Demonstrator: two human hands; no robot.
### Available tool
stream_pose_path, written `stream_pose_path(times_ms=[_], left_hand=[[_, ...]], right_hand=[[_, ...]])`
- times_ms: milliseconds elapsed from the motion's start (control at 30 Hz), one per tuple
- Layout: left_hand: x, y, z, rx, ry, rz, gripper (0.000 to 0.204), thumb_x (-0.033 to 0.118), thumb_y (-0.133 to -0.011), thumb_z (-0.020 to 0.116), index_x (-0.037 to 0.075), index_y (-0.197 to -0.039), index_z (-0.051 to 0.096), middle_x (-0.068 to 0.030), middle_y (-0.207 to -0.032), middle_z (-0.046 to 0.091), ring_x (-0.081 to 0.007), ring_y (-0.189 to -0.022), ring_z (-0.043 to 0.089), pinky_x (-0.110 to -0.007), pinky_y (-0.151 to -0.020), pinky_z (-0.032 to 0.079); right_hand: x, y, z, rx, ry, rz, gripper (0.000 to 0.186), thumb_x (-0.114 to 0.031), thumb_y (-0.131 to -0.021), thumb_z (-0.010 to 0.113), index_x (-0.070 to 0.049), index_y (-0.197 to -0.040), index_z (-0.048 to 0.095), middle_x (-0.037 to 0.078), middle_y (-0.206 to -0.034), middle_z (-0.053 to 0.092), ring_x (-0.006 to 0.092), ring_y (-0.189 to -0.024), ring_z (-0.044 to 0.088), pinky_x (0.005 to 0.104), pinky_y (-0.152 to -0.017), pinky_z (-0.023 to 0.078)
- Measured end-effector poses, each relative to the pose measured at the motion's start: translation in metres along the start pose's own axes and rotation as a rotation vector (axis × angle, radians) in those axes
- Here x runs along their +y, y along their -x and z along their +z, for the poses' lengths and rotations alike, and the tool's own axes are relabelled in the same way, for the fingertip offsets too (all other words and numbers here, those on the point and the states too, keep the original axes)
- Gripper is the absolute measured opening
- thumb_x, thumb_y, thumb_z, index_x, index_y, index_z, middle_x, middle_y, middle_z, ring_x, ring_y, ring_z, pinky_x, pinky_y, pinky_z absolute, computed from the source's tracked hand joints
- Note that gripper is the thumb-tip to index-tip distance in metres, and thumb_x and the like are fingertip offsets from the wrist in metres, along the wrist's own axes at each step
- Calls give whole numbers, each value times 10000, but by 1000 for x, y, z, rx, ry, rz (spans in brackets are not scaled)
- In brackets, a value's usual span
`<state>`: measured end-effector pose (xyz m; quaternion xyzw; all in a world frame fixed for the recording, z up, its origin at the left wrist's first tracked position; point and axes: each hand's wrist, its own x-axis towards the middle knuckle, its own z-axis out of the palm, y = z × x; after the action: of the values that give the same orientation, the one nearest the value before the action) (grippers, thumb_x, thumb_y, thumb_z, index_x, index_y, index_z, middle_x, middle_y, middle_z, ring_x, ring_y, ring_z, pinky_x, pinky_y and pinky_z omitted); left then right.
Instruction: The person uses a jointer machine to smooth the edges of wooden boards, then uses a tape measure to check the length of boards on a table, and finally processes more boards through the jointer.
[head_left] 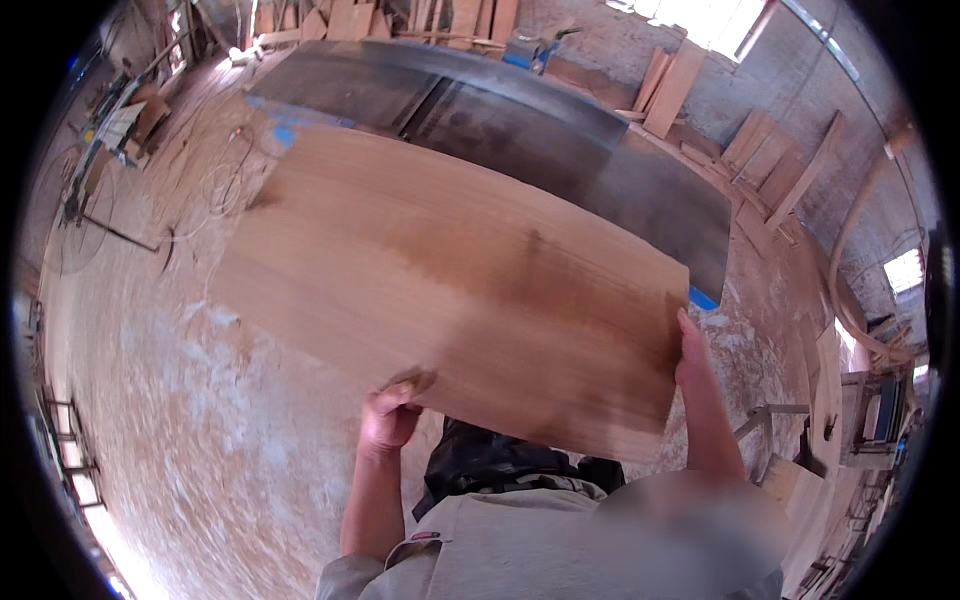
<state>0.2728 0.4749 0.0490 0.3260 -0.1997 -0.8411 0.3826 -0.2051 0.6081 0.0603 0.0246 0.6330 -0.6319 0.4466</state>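
Note:
A wide, flat wooden panel point(440, 270) with light brown grain spans the middle of the view, in front of my body. My left hand point(392, 412) is closed on its near long edge, with the thumb on top and the fingers hidden beneath. At the panel's right end, my right hand point(689, 348) grips the short edge; most of its fingers are out of sight. Beyond the panel stands a long machine with a dark metal table point(510, 125), partly covered by the panel's far edge.
Wooden boards point(676, 88) lean against the far wall, with more planks point(790, 165) to the right. Loose cable point(232, 180) lies on the dusty floor point(200, 400) at the left. A metal-framed stand point(768, 420) is near my right arm.

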Motion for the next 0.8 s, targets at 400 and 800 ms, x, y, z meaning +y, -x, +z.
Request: stream_pose_path(times_ms=[400,800], left_hand=[[-16,-255,177,-28,-98,-219,273,65,-834,594,13,-1100,561,-49,-859,636,-155,-729,621,-298,-567,497],[-6,-397,359,148,-369,-16,225,133,-860,565,-71,-946,605,-143,-883,651,-237,-716,664,-383,-661,592]], right_hand=[[-78,-162,-119,179,76,7,470,-381,-985,505,-41,-1304,554,85,-1303,594,220,-1188,554,381,-1025,407],[-225,-318,-176,-203,471,-10,450,-297,-991,500,8,-1320,532,155,-1289,589,216,-1148,586,369,-982,449]])
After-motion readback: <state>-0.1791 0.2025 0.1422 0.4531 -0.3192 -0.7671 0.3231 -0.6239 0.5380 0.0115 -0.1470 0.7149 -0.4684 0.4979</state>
